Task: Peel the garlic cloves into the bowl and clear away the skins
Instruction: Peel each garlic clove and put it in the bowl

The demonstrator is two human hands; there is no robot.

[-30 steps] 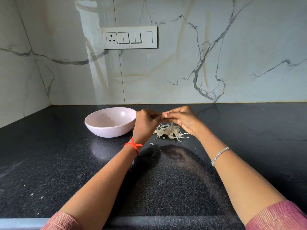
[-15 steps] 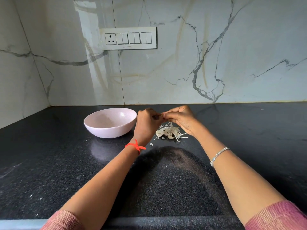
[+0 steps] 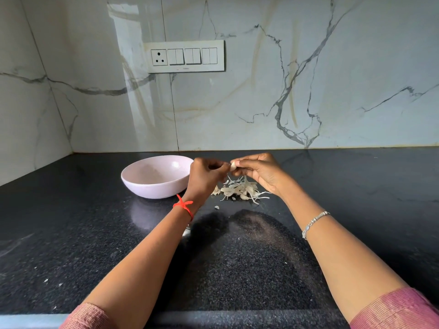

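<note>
My right hand [image 3: 261, 173] pinches a pale garlic clove [image 3: 233, 165] between thumb and fingers, held above the counter. My left hand [image 3: 205, 176] is curled just left of the clove, fingertips close to it; what it pinches is hidden. Beneath both hands lies a heap of thin white garlic skins [image 3: 242, 191] on the black counter. A pale pink bowl [image 3: 142, 186] stands to the left of my left hand; its inside looks bare from here.
The black speckled countertop [image 3: 95, 245] runs to a marble wall at the back and left. A switch panel [image 3: 185, 56] sits on the wall above the bowl. Small skin flecks [image 3: 216, 207] lie near my left wrist.
The hands have drawn slightly apart, and the white clove now shows at my right fingertips. The bowl and skin heap have not moved.
</note>
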